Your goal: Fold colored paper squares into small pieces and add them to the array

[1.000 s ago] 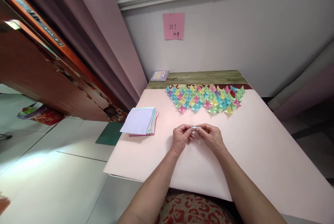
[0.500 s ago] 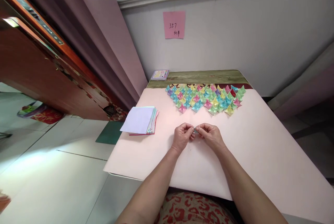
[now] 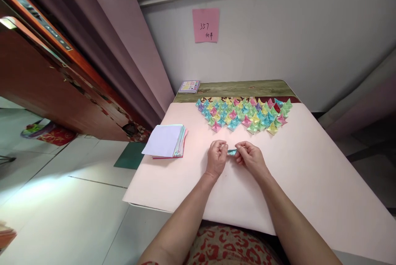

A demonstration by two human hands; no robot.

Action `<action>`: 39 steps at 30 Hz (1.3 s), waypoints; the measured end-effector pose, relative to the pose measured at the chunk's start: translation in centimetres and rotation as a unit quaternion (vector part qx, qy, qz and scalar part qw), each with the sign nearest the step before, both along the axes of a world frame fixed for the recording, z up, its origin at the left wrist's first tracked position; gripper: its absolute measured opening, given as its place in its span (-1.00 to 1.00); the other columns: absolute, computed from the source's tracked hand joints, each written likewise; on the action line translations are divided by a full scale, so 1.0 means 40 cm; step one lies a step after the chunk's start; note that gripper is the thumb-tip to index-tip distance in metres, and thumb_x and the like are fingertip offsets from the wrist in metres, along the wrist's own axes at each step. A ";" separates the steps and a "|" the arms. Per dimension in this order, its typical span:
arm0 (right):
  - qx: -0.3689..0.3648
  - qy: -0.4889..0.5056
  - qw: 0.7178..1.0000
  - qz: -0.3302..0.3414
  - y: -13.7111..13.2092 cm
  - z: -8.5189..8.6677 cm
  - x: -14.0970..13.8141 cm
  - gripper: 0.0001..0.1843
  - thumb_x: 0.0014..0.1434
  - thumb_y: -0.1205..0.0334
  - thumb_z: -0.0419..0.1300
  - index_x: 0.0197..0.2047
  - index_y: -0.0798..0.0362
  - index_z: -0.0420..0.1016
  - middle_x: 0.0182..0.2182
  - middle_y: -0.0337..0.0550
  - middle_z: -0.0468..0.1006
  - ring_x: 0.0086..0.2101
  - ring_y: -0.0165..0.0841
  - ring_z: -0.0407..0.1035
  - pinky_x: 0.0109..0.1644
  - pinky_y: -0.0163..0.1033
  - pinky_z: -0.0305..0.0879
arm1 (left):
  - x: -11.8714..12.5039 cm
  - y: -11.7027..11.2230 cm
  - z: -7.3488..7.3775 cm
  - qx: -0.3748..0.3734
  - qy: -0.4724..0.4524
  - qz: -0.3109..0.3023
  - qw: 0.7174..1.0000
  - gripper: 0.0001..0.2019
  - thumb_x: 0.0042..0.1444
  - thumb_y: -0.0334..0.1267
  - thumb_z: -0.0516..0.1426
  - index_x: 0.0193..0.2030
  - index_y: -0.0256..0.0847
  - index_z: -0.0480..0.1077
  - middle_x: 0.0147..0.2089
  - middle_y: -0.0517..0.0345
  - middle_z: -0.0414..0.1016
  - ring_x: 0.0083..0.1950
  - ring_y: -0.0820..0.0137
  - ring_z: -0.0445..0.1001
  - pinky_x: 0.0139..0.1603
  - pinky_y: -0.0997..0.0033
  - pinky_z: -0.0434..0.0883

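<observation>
A small teal piece of folded paper [image 3: 232, 152] is held between my two hands, just above the pink table covering. My left hand [image 3: 217, 157] pinches its left end with thumb and curled fingers. At the other end, my right hand [image 3: 250, 157] grips the paper between thumb and fingertips. Much of the paper is hidden by the fingers. Beyond my hands, rows of folded paper pieces [image 3: 244, 112] in green, blue, yellow and pink stand close together.
A stack of paper sheets [image 3: 163, 141] with a lilac one on top lies at the left. Small packs [image 3: 189, 86] sit at the table's far left corner. A pink note [image 3: 206, 25] is stuck on the wall. The pink covering [image 3: 309, 182] extends to the right.
My hands have drawn slightly apart, and more of the teal paper shows between them. The camera view has shifted a little.
</observation>
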State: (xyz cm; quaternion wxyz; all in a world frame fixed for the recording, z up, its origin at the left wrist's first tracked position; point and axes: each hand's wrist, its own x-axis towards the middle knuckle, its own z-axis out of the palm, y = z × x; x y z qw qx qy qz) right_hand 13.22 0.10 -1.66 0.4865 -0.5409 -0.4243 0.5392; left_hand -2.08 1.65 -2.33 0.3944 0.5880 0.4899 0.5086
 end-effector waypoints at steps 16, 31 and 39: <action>0.171 -0.321 0.927 -0.095 0.000 -0.013 0.011 -0.76 0.13 0.01 0.23 -0.36 -0.01 0.58 -0.33 -0.15 0.60 -0.55 -0.41 0.38 -0.35 -0.25 0.31 | 0.013 -0.002 -0.005 0.093 0.113 0.006 0.989 -0.82 0.12 -0.38 0.17 -0.16 -0.11 0.52 -0.03 0.02 0.36 0.01 0.29 0.42 -0.13 0.37 0.46; 0.161 -0.348 0.919 -0.096 -0.002 -0.021 0.008 -0.81 0.14 0.11 0.20 -0.41 0.00 0.52 -0.39 -0.19 0.57 -0.52 -0.39 0.40 -0.33 -0.26 0.27 | 0.009 0.002 0.003 0.101 0.146 0.030 0.984 -0.85 0.07 -0.47 0.12 -0.26 -0.16 0.43 -0.20 0.09 0.47 -0.12 0.29 0.44 -0.08 0.28 0.37; 0.172 -0.367 0.910 -0.086 -0.004 -0.021 0.005 -0.82 0.13 0.11 0.20 -0.42 0.00 0.53 -0.41 -0.20 0.57 -0.52 -0.40 0.41 -0.35 -0.28 0.26 | 0.021 0.007 0.010 0.102 0.183 0.009 0.978 -0.90 0.07 -0.41 0.19 -0.42 -0.15 0.42 -0.29 0.12 0.51 -0.15 0.28 0.45 -0.07 0.27 0.34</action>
